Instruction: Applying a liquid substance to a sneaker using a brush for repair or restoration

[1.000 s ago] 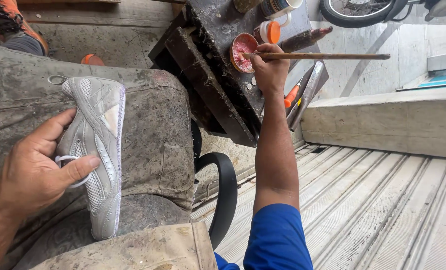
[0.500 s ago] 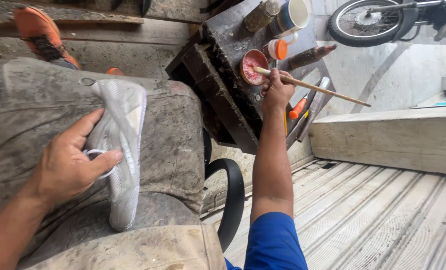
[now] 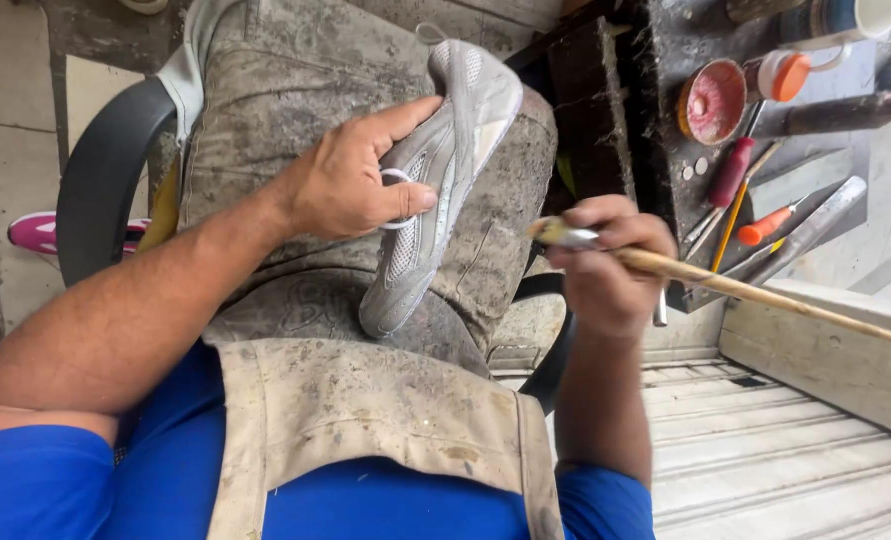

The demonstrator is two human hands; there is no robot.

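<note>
A grey mesh sneaker (image 3: 444,170) lies on my lap, on a dirty grey apron (image 3: 296,120). My left hand (image 3: 351,180) grips the shoe from its side, thumb across the laces. My right hand (image 3: 606,265) is closed around a long wooden-handled brush (image 3: 746,290), just to the right of the shoe; the brush tip (image 3: 551,232) points toward the shoe's sole edge and the handle runs off to the lower right.
A dark stained workbench (image 3: 656,120) stands at the upper right with a round red tin (image 3: 714,100), an orange-capped bottle (image 3: 781,75), a red-handled tool (image 3: 731,170) and a mug (image 3: 856,20). A black chair arm (image 3: 101,170) curves at left. Ribbed metal flooring (image 3: 786,460) lies at lower right.
My right hand drew back from the red tin on the bench, bringing the brush next to the shoe. The view tilted down toward my lap; my left hand kept its hold on the sneaker.
</note>
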